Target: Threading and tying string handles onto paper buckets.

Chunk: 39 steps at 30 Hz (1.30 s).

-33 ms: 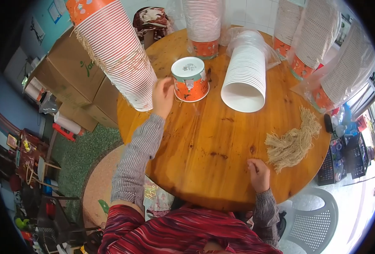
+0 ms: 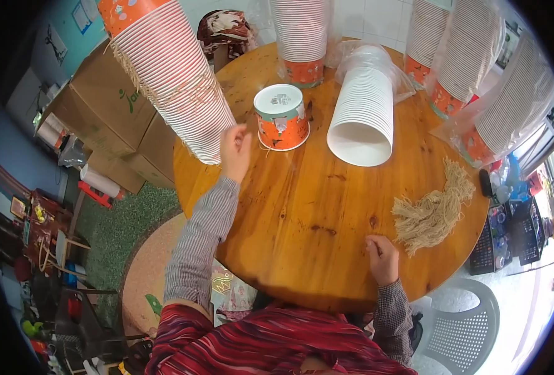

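Tub of orange-and-green paper [image 2: 281,132] stands upside down toward the left edge of the bench [image 2: 302,262]. Between it and a tall stack of nested paper tubs [image 2: 180,81] at that edge, the person's left hand [image 2: 234,153] is raised with bent fingers; whether they grip a strand or touch the stack cannot be told. Near the front right edge, the right hand [image 2: 384,259] has its fingers curled into a loose fist, just beside a bundle of tan twine [image 2: 436,209].
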### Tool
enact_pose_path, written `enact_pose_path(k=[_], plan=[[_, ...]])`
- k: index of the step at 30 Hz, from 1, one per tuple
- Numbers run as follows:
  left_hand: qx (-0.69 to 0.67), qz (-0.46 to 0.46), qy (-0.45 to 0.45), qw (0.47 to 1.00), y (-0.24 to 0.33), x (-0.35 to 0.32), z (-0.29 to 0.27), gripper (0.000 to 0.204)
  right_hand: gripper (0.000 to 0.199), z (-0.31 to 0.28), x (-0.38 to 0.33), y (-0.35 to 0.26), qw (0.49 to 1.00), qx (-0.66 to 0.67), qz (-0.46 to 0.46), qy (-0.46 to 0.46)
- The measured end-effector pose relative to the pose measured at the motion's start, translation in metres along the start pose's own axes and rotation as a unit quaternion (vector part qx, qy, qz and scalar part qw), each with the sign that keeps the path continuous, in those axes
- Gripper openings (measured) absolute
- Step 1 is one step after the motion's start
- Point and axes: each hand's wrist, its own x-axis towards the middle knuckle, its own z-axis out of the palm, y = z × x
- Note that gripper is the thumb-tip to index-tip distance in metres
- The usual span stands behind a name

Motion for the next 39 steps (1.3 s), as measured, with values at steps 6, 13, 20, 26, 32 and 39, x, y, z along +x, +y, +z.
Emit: enact_pose_path(k=[6,13,20,26,32,39], plan=[[0.014,-0.101,0.16,0.982,-0.09,-0.03,-0.064,0.101,0.013,0.006,0.005,-0.015,0.999,-0.031,-0.032,-0.024],[0.042,-0.179,0.187,0.965,-0.095,-0.014,-0.044,0.125,0.013,0.007,0.006,-0.012,0.999,-0.035,0.0,-0.014],[0.048,-0.198,0.161,0.966,-0.116,-0.001,-0.047,0.122,0.012,0.008,0.007,-0.008,0.999,-0.038,-0.005,-0.008],[0.045,-0.183,0.157,0.969,-0.121,-0.001,-0.051,0.122,0.012,0.01,0.008,-0.009,0.999,-0.039,-0.001,-0.014],[0.06,-0.1,0.24,0.964,-0.094,-0.04,-0.037,0.07,0.011,0.01,0.008,-0.011,0.999,-0.031,0.006,-0.012],[-0.054,0.117,-0.042,0.991,0.027,0.013,0.016,0.042,0.012,0.009,0.01,-0.01,0.999,-0.042,-0.004,0.0]])
